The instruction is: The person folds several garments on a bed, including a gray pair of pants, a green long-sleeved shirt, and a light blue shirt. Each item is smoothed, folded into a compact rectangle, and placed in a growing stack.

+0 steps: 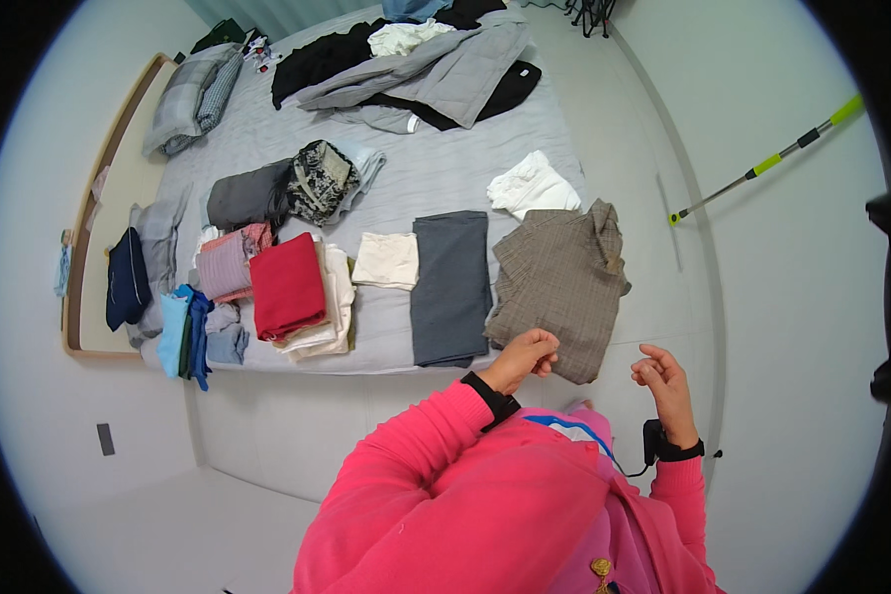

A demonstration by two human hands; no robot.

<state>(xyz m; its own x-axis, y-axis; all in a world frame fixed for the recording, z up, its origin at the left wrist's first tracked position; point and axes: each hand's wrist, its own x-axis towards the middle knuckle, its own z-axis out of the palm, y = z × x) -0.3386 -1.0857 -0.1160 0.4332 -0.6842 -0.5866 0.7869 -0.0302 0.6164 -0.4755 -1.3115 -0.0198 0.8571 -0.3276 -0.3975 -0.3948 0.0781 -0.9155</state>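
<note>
A brown-grey plaid shirt [556,282] lies folded over the bed's near right corner, its collar end pointing away from me. My left hand [527,360] is at the shirt's near edge, fingers curled together; whether cloth is pinched in them is hidden. To the right of the shirt, apart from it, my right hand [666,388] hovers with bent fingers a little apart and nothing in them. Left of the shirt lie folded dark grey trousers [451,287] and a small folded cream cloth [386,260]. A crumpled white garment [533,186] sits just beyond the shirt.
Folded stacks, with a red garment [287,287] on top of one, line the bed's near left. A grey jacket [445,74] and black clothes lie loosely at the far end. Pillows [190,99] rest by the headboard. A green-and-black pole [762,163] leans on the right wall.
</note>
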